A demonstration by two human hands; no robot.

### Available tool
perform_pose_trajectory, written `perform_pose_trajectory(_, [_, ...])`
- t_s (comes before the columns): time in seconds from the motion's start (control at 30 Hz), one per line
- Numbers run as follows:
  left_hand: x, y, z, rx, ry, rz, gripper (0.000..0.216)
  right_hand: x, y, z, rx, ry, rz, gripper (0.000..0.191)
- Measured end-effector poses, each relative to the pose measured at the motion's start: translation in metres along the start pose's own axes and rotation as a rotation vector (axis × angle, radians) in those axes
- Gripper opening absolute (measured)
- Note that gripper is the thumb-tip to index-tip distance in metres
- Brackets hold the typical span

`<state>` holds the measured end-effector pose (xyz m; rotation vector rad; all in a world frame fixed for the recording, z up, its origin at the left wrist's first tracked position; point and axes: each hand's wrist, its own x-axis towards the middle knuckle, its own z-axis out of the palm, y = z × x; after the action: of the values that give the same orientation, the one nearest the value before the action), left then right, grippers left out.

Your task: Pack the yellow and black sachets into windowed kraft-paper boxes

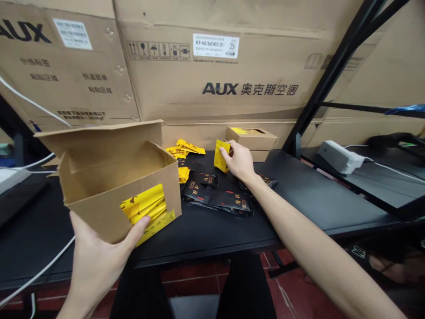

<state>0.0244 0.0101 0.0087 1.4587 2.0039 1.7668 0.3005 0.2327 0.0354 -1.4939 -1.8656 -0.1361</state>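
Note:
My left hand (96, 257) grips the near bottom corner of an open brown cardboard box (99, 177), tilted toward me, with its lid flap up. Through the box's front window I see several yellow packets (146, 204). My right hand (239, 161) reaches across the black table (315, 195) and pinches a single yellow packet (221, 156), held upright above a pile of black packets (219, 195). More yellow packets (186, 148) lie loose behind the pile.
A second small brown box (252, 138) with yellow packets inside sits at the back of the table. Large AUX cartons (232, 66) form a wall behind. A black metal frame (332, 71) rises at the right, beside a white power adapter (338, 156). White cables (36, 274) run at the left.

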Motion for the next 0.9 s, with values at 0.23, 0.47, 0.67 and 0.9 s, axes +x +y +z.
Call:
perform_pose_trajectory(0.23, [-0.0014,-0.0019,0.0017,0.020,-0.022,-0.068,0.080,-0.0009,-0.0011,-0.0013,-0.001,-0.014,0.002,0.019])
perform_pose_trajectory(0.47, [-0.0001,-0.0066,0.0030,0.023,-0.006,-0.033,0.081,-0.0008,-0.0013,-0.0023,-0.006,-0.016,0.002,0.020])
perform_pose_trajectory(0.67, [-0.0025,-0.0062,0.0035,0.033,-0.019,-0.058,0.082,-0.0006,-0.0009,-0.0024,-0.010,-0.027,0.006,0.020])
perform_pose_trajectory(0.9, [-0.0016,-0.0069,0.0043,0.018,-0.013,-0.009,0.082,-0.0001,-0.0016,-0.0026,-0.015,-0.023,0.001,0.020])
